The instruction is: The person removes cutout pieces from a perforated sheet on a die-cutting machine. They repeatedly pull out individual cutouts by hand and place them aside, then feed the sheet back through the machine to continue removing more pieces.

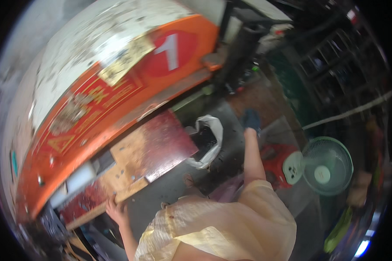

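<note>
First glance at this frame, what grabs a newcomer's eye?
The big orange and white machine housing arching across the upper left, with worn paint and a red disc. Below it, the left hand rests on the edge of a stained wooden board at lower centre. At right, a pale green floor fan stands out against the dark floor.
</note>
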A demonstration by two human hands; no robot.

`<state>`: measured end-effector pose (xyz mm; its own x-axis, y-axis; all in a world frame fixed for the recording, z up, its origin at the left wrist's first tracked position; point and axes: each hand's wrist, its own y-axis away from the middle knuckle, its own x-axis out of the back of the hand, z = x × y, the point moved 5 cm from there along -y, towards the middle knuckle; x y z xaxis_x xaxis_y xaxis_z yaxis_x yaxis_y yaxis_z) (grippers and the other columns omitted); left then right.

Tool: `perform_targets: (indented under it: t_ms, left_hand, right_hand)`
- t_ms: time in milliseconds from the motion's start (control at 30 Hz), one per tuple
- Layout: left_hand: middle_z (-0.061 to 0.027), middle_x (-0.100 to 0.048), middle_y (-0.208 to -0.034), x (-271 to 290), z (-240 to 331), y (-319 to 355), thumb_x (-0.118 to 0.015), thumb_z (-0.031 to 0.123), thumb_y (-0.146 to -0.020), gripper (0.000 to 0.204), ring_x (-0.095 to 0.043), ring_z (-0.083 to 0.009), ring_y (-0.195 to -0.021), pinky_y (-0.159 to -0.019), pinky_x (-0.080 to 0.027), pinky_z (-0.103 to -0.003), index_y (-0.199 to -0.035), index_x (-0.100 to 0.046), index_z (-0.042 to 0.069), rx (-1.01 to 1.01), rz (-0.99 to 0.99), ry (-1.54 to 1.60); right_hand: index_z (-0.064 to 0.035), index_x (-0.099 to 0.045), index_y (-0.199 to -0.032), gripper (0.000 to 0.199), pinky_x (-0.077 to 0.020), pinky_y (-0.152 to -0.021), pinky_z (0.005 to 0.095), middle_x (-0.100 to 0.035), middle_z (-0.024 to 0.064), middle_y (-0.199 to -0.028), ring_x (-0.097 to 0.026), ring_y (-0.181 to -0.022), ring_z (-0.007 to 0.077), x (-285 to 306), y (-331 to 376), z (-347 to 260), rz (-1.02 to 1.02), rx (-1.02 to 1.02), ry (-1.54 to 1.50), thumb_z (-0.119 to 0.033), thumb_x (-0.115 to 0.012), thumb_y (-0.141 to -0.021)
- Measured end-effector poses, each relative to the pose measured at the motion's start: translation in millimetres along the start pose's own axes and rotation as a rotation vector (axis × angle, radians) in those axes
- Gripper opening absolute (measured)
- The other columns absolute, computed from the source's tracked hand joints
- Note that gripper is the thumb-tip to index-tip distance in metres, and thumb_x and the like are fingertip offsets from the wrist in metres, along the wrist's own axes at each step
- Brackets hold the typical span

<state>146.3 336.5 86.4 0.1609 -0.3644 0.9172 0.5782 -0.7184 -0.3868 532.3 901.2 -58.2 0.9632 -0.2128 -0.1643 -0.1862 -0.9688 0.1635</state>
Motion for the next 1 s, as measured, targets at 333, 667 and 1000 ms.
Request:
perform_targets:
  t_ms: [333, 667, 1000]
  left_hand:
    - [-0.0037, -0.057, -0.12, -4.6, -9.8, 0.3, -0.08, 0.016, -0.057, 0.019, -0.047, -0.0323, -0.116, -0.09, -0.039, -0.044, -0.074, -0.073, 0.012, 0.149, -0.18, -0.024]
    - [0.0007, -0.058, -0.116, -3.8, -10.3, -5.3, -0.078, 0.028, -0.059, 0.017, -0.048, -0.0239, -0.113, -0.083, -0.038, -0.04, -0.071, -0.072, 0.019, 0.102, -0.146, 0.034]
    - [0.0029, -0.058, -0.116, -4.8, -12.1, -9.5, -0.077, 0.03, -0.06, 0.015, -0.048, -0.0211, -0.113, -0.078, -0.037, -0.038, -0.07, -0.072, 0.02, 0.163, -0.086, 0.066]
  right_hand:
    - [-0.0025, -0.053, -0.12, 0.044, -0.0462, -0.085, 0.0433, -0.062, 0.0206, -0.11, -0.059, -0.102, 0.0365, -111.8, -32.2, -181.8, 0.076, 0.556, 0.823, -0.036, -0.05, -0.091]
    - [-0.0066, -0.057, -0.12, 0.043, -0.0447, -0.091, 0.0436, -0.059, 0.0201, -0.117, -0.055, -0.109, 0.0367, -121.7, -98.3, -192.4, -0.198, 0.494, 1.35, -0.037, -0.046, -0.091]
    - [-0.0059, -0.057, -0.121, 0.043, -0.0442, -0.091, 0.0415, -0.059, 0.0176, -0.117, -0.055, -0.108, 0.0333, -107.4, -124.6, -193.2, -0.15, 0.466, 1.374, -0.036, -0.048, -0.091]
